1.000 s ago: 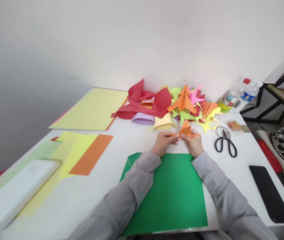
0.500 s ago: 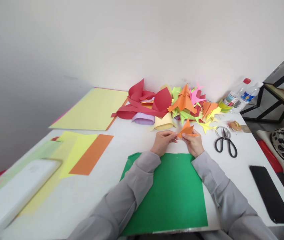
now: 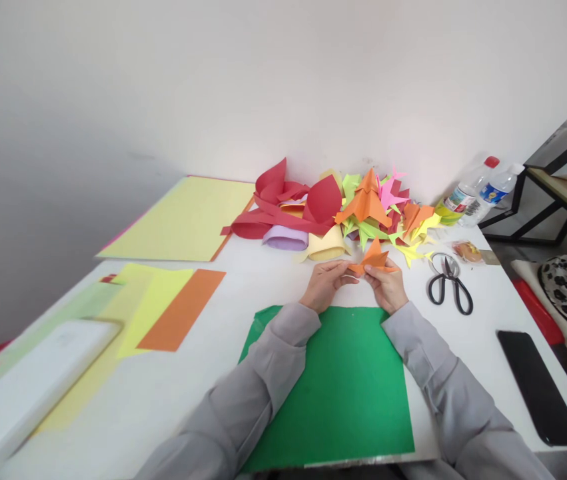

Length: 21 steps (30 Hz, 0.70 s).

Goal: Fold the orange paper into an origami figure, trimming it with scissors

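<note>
My left hand (image 3: 324, 283) and my right hand (image 3: 388, 285) both pinch a small folded orange paper figure (image 3: 374, 257) just above the white table, beyond the far edge of a green paper sheet (image 3: 336, 387). The fingers of both hands are closed on the figure's lower edge. My grey sleeves lie across the green sheet. A heap of folded paper figures and curled paper scraps (image 3: 343, 210) in red, orange, pink, green and yellow sits right behind the hands against the wall.
Black scissors (image 3: 450, 287) lie right of my right hand, a black phone (image 3: 538, 387) nearer the right edge. Two plastic bottles (image 3: 478, 190) lie at the back right. Yellow and orange sheets (image 3: 173, 300) and a large yellow sheet (image 3: 188, 217) lie left. A white device (image 3: 28, 387) is at the near left.
The orange figure has been turned slightly between my fingers; my hands stay in nearly the same place.
</note>
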Tool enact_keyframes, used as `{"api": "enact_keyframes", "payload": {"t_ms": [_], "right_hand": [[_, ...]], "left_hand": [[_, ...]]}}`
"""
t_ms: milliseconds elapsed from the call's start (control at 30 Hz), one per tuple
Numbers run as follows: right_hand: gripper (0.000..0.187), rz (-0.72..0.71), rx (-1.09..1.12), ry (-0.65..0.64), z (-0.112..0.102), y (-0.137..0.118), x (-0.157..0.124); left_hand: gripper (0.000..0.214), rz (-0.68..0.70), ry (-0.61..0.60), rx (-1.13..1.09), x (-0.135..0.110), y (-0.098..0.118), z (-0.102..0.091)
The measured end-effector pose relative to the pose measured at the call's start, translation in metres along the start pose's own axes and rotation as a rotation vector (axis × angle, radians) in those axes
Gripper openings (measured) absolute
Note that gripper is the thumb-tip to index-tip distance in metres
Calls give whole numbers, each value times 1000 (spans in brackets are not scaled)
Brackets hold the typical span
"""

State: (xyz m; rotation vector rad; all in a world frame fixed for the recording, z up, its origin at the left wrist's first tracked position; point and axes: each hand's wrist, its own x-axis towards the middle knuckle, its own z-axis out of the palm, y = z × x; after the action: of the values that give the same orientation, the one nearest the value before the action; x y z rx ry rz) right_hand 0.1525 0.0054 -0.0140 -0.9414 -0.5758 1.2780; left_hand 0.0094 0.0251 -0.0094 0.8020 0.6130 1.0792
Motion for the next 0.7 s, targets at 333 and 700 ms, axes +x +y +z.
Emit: {"api": "enact_keyframes", "payload": {"t_ms": [333, 700], "right_hand": [[35, 1, 7, 8, 1, -2, 0], [34, 1, -17, 4, 1, -1, 0]], "left_hand": [[37, 1, 29, -20, 3, 3, -3], [21, 121, 118, 123, 5, -4, -7]]}}
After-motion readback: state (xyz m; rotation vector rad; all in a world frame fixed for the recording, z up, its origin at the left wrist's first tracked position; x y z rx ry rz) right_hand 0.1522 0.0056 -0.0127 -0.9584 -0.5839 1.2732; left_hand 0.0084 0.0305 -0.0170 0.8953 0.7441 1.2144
